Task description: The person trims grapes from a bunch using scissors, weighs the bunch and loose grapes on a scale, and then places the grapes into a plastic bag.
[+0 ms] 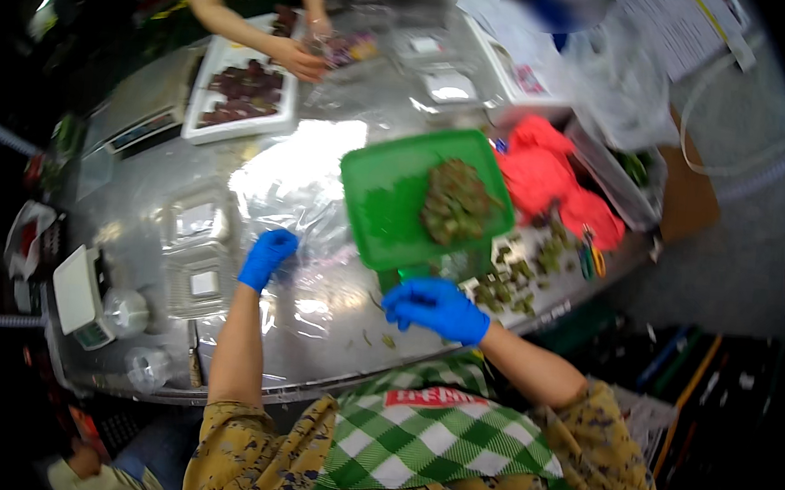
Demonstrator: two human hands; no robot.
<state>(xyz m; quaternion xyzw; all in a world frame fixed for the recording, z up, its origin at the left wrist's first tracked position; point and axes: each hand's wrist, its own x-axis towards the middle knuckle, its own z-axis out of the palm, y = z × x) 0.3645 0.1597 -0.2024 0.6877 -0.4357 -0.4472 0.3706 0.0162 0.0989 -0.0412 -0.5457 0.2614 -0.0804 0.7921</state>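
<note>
My left hand [269,258], in a blue glove, rests on or just above clear plastic film [318,233] on the metal table; its fingers are curled, and whether they pinch the film cannot be told. My right hand [432,309], also blue-gloved, is near the front edge of a green plastic tray [366,233], its fingers bent; whether anything is between them is unclear. A reddish-green leafy bunch [457,202] lies in the tray's right part. Right of my right hand, small green trimmings [509,284] are scattered on the table. An opened clear clamshell box [195,252] lies left of my left hand.
A co-worker's hands [303,58] are beside a white foam tray [240,125] of dark red leaves. Red cloth or bags [541,167] and scissors [591,259] lie right. A scale [78,291], clear plastic containers [126,313] and a knife-like tool [194,361] are at the left.
</note>
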